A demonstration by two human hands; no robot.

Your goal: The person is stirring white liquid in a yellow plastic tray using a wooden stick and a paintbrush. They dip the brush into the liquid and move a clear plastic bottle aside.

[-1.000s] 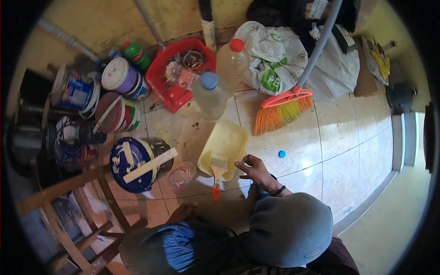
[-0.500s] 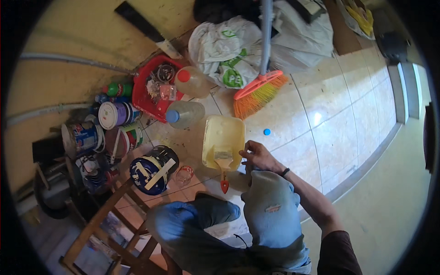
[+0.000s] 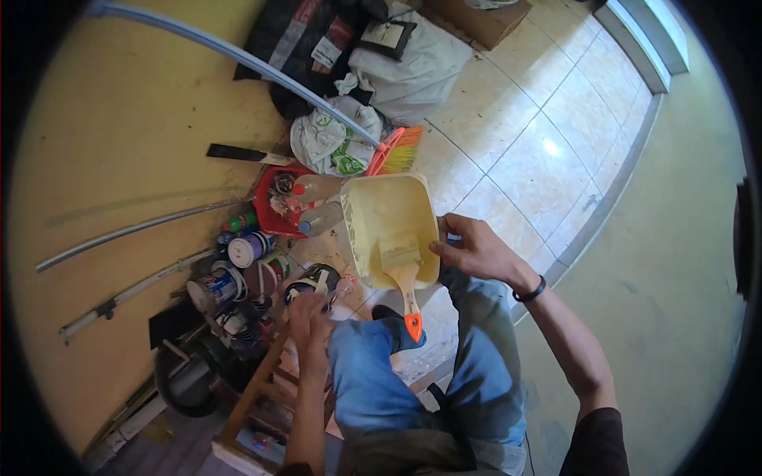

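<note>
My right hand [image 3: 480, 250] is closed on the right rim of a pale yellow plastic paint tray [image 3: 430, 208], which is raised off the floor. A wide paintbrush [image 3: 405, 278] leans in the tray, its bristles on the paint-smeared bottom. Its orange-tipped handle sticks out over the near rim. My left hand [image 3: 308, 321], a little blurred, is up beside my knee with fingers loosely apart and nothing seen in it. Just beyond it on the floor, and partly covered by it, stands a dark paint bucket [image 3: 319, 278].
Along the left wall are several paint cans [image 3: 214, 292], a red dustpan [image 3: 266, 186] and two plastic bottles [image 3: 321, 220]. A broom [image 3: 401, 151] leans behind the tray, near white bags [image 3: 409, 71]. A wooden stool [image 3: 246, 397] stands at lower left.
The tray, with the brush in it, has come up off the floor in my right hand. My left hand has come into view. The view has shifted, and more wall shows.
</note>
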